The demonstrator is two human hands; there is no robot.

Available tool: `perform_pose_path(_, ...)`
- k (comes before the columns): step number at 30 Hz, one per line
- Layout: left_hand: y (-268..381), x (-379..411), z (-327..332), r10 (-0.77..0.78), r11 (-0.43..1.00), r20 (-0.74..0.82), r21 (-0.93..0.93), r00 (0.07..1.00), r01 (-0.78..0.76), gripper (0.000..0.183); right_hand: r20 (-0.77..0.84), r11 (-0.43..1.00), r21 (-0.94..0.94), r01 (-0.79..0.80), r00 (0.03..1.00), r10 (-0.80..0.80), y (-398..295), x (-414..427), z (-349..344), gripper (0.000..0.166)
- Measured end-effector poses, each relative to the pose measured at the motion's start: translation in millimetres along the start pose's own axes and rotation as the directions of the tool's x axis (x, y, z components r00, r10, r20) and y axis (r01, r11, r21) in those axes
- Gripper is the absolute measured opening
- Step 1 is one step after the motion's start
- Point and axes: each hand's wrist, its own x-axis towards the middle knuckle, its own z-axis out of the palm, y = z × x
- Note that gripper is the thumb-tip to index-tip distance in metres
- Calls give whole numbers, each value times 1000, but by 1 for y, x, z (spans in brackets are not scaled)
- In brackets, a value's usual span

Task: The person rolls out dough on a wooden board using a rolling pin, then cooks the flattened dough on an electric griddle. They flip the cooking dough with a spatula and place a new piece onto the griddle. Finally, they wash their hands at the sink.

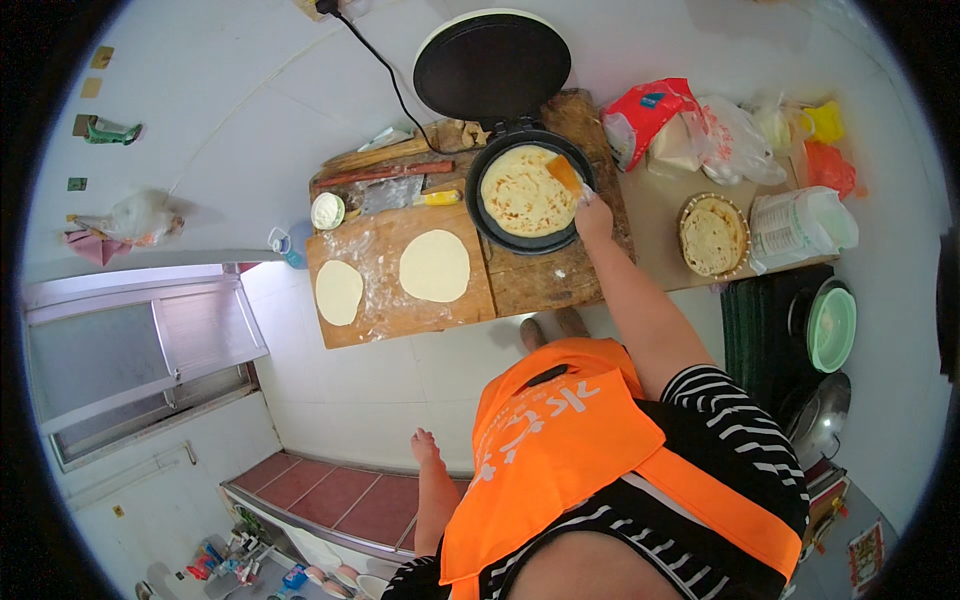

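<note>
My right hand [595,219] grips a flat amber-coloured spatula [563,176], its blade over the right part of a browned flatbread [523,196]. The flatbread lies in the black lower pan of an electric griddle [534,248], whose round lid [493,67] stands raised behind it. Away from the table, my left hand [425,444] hangs low beside my orange apron [547,450]; I see nothing in it, and its fingers are too small to make out. Two pale rolled-out dough rounds, a larger one [435,265] and a smaller one [339,293], rest on a floured wooden board [382,319].
Behind the board are a flour bowl [328,211], a yellow-handled cleaver [439,198] and a reddish rolling pin [382,173]. A black power cord [390,79] runs from the wall to the griddle. Rightward, a basket [715,235] holds flatbreads, near a red bag [652,116] and other plastic bags.
</note>
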Motion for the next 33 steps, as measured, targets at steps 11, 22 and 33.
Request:
perform_pose_path(11,0,1,11,4,1000,23,-17,1000,-3,31,-62,980,197,39,998,-27,49,-36,-16,37)
perform_pose_path(22,8,1,22,50,999,39,-15,998,-49,36,-83,957,180,229,973,-217,16,-60,-44,38)
perform_pose_path(33,-15,-5,7,56,995,-26,-82,998,-58,35,251,998,-37,49,967,-38,-23,4,46,40)
